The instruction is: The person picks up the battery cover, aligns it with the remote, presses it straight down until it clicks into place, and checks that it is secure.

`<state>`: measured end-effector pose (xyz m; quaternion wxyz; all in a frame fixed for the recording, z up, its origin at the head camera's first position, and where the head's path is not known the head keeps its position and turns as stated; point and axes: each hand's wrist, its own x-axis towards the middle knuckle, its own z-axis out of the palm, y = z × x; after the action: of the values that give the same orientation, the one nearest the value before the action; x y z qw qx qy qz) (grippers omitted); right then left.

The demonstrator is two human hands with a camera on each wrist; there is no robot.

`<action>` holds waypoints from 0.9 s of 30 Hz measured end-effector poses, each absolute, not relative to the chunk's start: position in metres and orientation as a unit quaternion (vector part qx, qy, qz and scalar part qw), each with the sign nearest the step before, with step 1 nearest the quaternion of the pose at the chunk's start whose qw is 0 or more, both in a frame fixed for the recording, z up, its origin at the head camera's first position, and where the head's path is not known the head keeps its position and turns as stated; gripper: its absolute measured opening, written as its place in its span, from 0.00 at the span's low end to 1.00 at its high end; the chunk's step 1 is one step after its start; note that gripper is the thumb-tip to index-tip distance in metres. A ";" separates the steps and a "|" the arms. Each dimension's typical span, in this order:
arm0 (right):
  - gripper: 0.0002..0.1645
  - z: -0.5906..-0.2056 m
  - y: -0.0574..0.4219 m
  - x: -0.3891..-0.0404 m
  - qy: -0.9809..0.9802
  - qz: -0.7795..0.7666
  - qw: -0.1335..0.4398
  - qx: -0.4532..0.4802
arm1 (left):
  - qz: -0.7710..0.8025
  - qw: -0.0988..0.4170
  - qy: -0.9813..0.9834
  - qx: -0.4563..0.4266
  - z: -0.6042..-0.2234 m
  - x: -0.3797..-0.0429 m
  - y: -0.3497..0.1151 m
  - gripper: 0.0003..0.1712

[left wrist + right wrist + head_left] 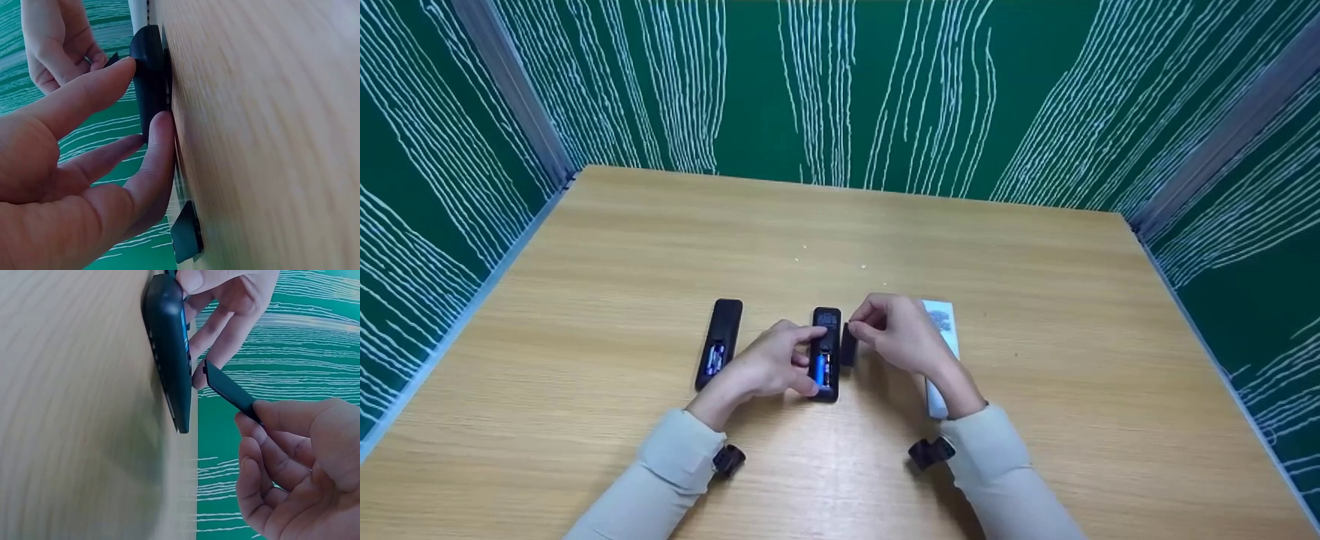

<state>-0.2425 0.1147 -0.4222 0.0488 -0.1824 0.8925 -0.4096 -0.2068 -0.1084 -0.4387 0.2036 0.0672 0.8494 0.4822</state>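
Observation:
A black remote control lies back up on the table, its battery compartment uncovered. Inside sit a blue battery and a darker one beside it. My left hand grips this remote from the left, index finger across its upper part and thumb near its lower end. To the right, my right hand pinches a thin black battery cover by one end between thumb and fingers. The cover is tilted, apart from the remote, its small tab end toward it in the right wrist view.
A second black remote lies to the left of my left hand, with batteries showing in its open compartment. Under my right wrist is a white rectangular item with a printed patch. Small pale specks lie farther back on the wooden table.

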 end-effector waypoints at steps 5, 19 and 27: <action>0.03 -0.421 0.106 -0.244 0.891 -0.413 0.057 -0.178 | 0.473 0.200 0.855 0.075 -0.440 -0.208 -0.109 0.57; 0.02 -0.426 0.097 -0.244 0.880 -0.431 0.078 -0.184 | 0.492 0.197 0.844 0.081 -0.440 -0.208 -0.108 0.57; 0.03 -0.429 0.094 -0.243 0.883 -0.423 0.093 -0.183 | 0.494 0.199 0.842 0.079 -0.440 -0.207 -0.110 0.57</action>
<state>-0.2431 0.0943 -0.4291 0.0931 -0.1833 0.8826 -0.4228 -0.2072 -0.1095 -0.4399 0.1993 0.0787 0.8425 0.4942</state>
